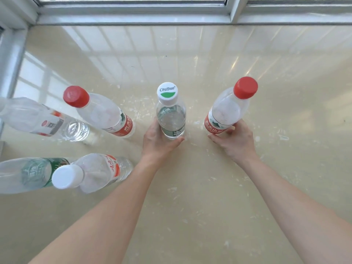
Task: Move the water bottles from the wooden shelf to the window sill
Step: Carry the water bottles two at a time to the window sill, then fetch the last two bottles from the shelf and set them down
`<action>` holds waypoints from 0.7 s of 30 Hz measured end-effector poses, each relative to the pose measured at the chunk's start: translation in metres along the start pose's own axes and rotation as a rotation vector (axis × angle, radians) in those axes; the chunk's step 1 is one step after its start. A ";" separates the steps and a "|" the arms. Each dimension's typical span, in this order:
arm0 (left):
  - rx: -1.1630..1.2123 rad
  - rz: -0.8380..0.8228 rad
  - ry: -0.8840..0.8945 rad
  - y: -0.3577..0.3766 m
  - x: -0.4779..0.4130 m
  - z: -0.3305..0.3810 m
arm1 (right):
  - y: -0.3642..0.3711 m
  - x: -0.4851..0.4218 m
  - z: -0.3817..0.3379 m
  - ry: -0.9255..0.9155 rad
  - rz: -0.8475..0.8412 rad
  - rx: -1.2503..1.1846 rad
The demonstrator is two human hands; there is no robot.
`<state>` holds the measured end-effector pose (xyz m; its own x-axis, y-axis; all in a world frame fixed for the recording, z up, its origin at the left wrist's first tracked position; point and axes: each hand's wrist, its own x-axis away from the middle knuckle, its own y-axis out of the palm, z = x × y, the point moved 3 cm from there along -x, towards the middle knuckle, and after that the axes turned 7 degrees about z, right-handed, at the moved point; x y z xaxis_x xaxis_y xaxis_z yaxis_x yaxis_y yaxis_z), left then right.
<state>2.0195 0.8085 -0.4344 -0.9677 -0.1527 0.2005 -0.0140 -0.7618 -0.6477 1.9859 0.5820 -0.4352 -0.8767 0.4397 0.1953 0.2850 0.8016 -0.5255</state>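
Note:
Several clear water bottles stand upright on the beige window sill [190,60]. My left hand [157,141] grips the base of the white-capped, green-labelled bottle [170,111] in the middle. My right hand [236,141] grips the base of a red-capped, red-labelled bottle [231,107] to its right. Both bottles stand on the sill. To the left stand another red-capped bottle [101,111], a bottle with a red and white label [38,119], a white-capped bottle [91,173] and a green-labelled bottle [28,174]. The wooden shelf is out of view.
The window frame [133,18] runs along the sill's far edge, and a frame post [9,60] closes the left side. The sill's surface carries white paint flecks.

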 end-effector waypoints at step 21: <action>-0.707 -0.052 0.628 -0.112 0.157 0.106 | -0.115 0.150 -0.102 -0.295 -0.036 0.808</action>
<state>1.8961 0.8033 -0.2521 -0.9172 0.3942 -0.0575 -0.0106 -0.1684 -0.9857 1.8611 0.5968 -0.2608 -0.9767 0.2065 0.0589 -0.0101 0.2300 -0.9731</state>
